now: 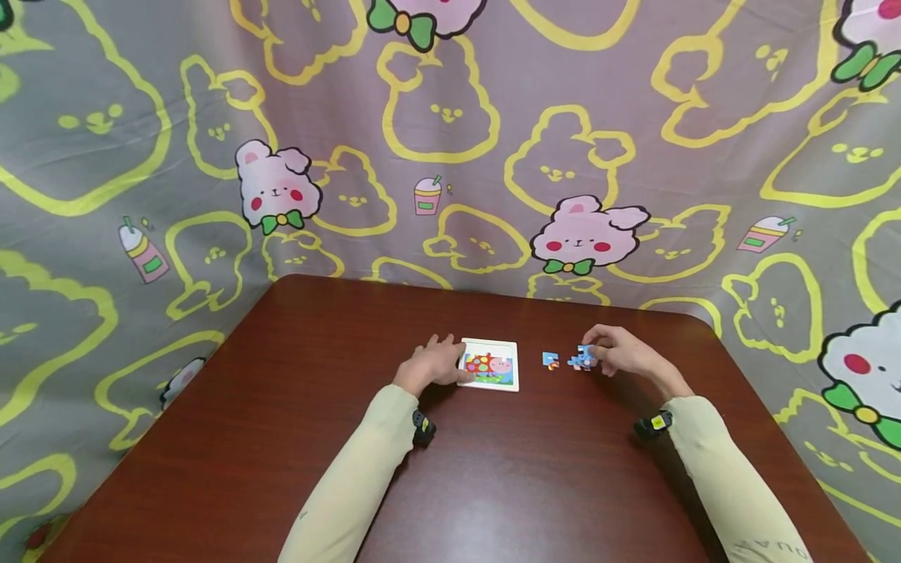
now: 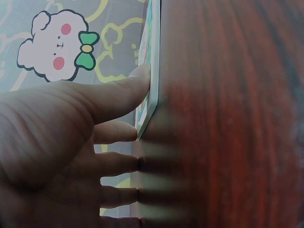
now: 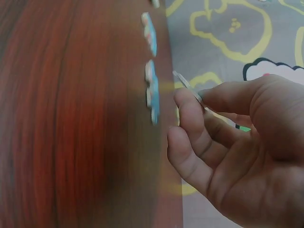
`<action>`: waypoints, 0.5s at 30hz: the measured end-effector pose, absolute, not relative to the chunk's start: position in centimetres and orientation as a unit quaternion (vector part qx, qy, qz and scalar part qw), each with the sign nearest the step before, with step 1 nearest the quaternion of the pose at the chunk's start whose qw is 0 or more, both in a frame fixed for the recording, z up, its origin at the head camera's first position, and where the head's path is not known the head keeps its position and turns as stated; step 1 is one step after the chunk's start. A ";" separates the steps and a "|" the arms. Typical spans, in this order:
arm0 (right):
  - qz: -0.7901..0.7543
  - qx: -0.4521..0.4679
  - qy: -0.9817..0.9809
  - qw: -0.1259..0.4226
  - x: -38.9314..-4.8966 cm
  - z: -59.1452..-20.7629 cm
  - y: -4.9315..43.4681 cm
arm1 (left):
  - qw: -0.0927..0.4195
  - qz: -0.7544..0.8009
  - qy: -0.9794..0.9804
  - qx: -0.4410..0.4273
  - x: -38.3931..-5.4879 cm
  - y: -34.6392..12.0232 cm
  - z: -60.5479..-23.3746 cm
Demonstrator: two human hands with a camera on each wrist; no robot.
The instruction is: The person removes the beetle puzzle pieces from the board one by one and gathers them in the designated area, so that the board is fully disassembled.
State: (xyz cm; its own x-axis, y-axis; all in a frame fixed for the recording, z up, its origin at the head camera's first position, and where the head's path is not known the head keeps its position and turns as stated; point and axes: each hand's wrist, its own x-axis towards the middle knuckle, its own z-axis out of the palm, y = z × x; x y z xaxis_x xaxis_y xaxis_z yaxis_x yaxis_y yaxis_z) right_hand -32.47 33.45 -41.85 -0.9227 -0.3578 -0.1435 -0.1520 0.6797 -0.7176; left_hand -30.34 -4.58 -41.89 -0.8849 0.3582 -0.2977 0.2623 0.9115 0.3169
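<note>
A white-framed jigsaw puzzle tray point(image 1: 517, 367) lies on the table, its picture a pink animal with a red spotted body over green and blue; a pale strip shows along its far side. My left hand point(image 1: 435, 363) rests at the tray's left side, fingers spread and straight. In the left wrist view the thumb point(image 2: 137, 83) presses on the tray's edge while the other fingertips reach down to the tabletop. My right hand point(image 1: 622, 352) pinches a thin puzzle piece point(image 3: 186, 85) between thumb and forefinger, above the table. Below it lie loose blue puzzle pieces point(image 3: 152, 92).
Another loose puzzle piece point(image 1: 550, 360), blue with some orange, lies between the tray and my right hand. The dark red-brown wooden table point(image 1: 521, 477) reaches back to a patterned cloth point(image 1: 464, 94) hanging behind and at both sides.
</note>
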 end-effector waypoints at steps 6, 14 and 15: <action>-0.342 -0.140 0.919 0.133 -32.1 -41.8 34.8 | 0.176 0.134 0.962 0.161 -30.4 -4.4 -41.8; -0.325 -0.140 0.922 0.154 -31.9 -41.6 35.6 | 0.177 0.142 0.961 0.161 -30.3 -4.5 -41.9; -0.323 -0.140 0.923 0.156 -31.9 -41.6 35.7 | 0.177 0.143 0.960 0.160 -30.3 -4.6 -41.9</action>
State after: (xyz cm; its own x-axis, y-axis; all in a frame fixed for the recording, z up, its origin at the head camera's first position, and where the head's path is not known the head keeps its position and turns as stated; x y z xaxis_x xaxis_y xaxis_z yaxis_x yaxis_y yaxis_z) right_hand -31.88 35.69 -41.58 -0.9123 -0.3590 -0.1970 -0.1578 0.7521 -0.6399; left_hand -30.31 -4.57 -41.86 -0.8857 0.3590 -0.2945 0.2575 0.9075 0.3319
